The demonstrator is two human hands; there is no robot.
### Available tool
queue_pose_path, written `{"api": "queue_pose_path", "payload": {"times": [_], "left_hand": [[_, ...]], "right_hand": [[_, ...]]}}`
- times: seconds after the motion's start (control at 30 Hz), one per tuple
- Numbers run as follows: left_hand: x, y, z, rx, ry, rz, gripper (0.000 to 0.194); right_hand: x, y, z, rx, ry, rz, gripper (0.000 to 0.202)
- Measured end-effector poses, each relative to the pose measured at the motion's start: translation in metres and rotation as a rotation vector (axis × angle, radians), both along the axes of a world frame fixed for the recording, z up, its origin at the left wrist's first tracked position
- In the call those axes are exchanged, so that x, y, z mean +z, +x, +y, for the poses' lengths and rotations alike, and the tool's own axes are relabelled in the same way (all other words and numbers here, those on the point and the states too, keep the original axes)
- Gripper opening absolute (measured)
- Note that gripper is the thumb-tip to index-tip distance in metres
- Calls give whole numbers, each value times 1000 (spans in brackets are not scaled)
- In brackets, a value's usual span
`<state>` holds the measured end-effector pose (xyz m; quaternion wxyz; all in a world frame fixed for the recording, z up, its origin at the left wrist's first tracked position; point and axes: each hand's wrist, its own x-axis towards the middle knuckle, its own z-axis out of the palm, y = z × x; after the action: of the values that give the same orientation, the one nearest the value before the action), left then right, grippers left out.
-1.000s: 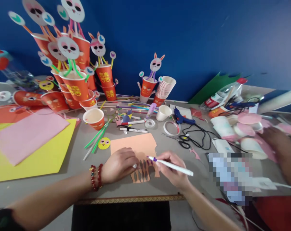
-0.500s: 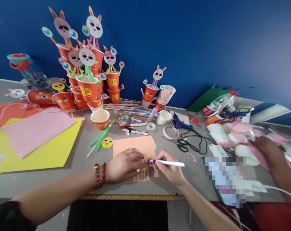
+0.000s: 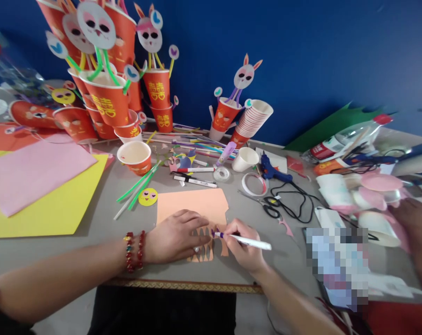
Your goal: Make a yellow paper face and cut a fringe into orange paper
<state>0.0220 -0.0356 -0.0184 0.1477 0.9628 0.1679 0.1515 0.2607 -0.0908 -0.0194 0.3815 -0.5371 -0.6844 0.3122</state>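
A peach sheet of paper [image 3: 192, 201] lies on the grey table, its near edge cut into several narrow shapes. My left hand [image 3: 179, 236], with red bead bracelets at the wrist, rests flat on the sheet with its fingers spread. Pinched in my right hand [image 3: 245, 244] is a white marker [image 3: 255, 243], whose purple tip touches the paper just right of my left fingertips. Small purple marks show at that spot. A yellow paper face [image 3: 148, 197] lies beyond my left hand, next to green and white pipe cleaners [image 3: 137, 188].
Red cups [image 3: 108, 104] with paper rabbits stand at the back left. Pink and yellow sheets [image 3: 64, 200] lie left. Behind the peach sheet are tape rolls, pens and a blue glue gun [image 3: 274, 170]; scissors [image 3: 271, 209] lie to its right. Another person's hand [image 3: 411, 223] is at far right.
The view has shifted closer and tilted down. The purple tip stays at the paper near my left fingertips, and my left hand still lies on the sheet.
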Motion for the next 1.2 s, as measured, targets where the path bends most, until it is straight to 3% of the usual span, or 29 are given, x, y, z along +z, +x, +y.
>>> {"api": "queue_pose_path", "payload": {"times": [0.73,1.2], "left_hand": [[3,2,0,19,-49,61,46],[3,1,1,11,-64,68,37]], "right_hand": [[8,-3,1,14,-40,-41,15],[5,-2,-1,12,-27,-39,15]]}}
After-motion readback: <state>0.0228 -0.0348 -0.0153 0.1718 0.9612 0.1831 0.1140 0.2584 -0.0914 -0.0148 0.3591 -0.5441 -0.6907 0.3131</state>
